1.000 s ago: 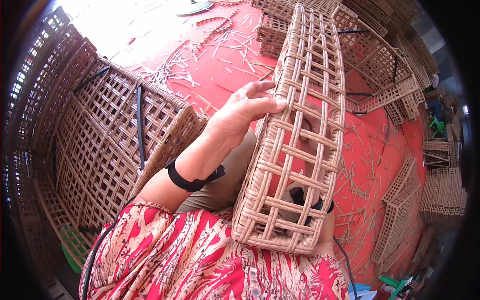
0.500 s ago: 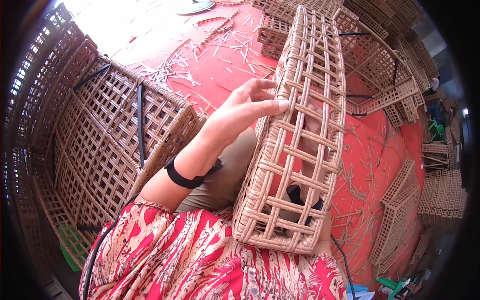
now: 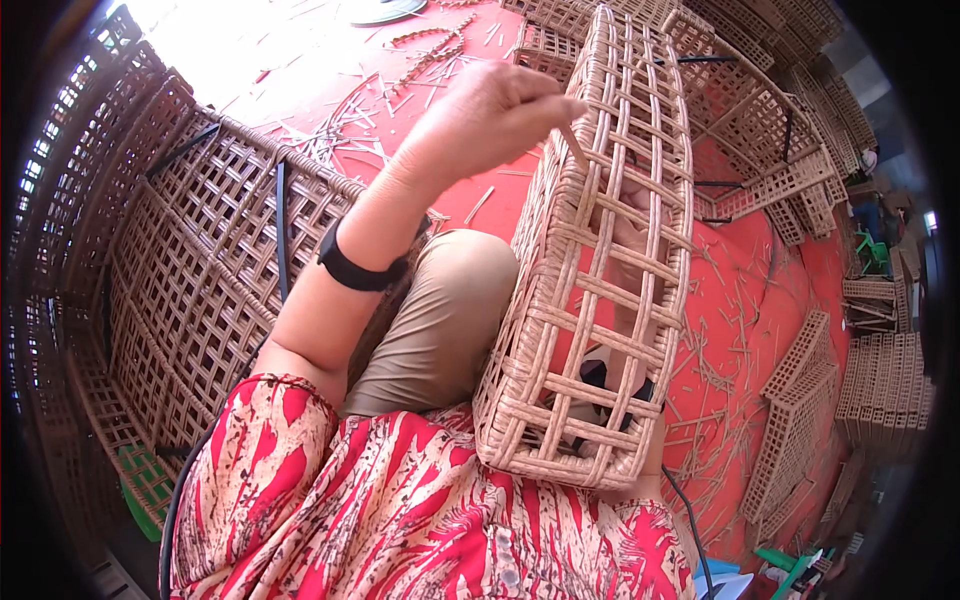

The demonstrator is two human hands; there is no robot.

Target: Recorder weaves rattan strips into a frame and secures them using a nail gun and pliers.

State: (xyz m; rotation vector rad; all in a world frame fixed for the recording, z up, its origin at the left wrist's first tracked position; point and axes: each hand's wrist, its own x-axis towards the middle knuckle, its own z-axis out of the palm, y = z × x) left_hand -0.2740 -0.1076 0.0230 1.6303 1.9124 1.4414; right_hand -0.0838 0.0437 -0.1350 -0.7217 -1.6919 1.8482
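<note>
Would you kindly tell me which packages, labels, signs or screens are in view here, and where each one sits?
None are visible: only the tan woven wicker basket in the person's lap, stacked open-weave wicker panels and the red floor strewn with cane offcuts.

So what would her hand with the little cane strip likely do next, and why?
Probably push the strip end into a gap of the woven basket frame. The left hand pinches it right at the basket's upper side edge, tip pointing down at the weave. The right hand shows only dimly behind the lattice, seemingly steadying the frame from inside.
</note>
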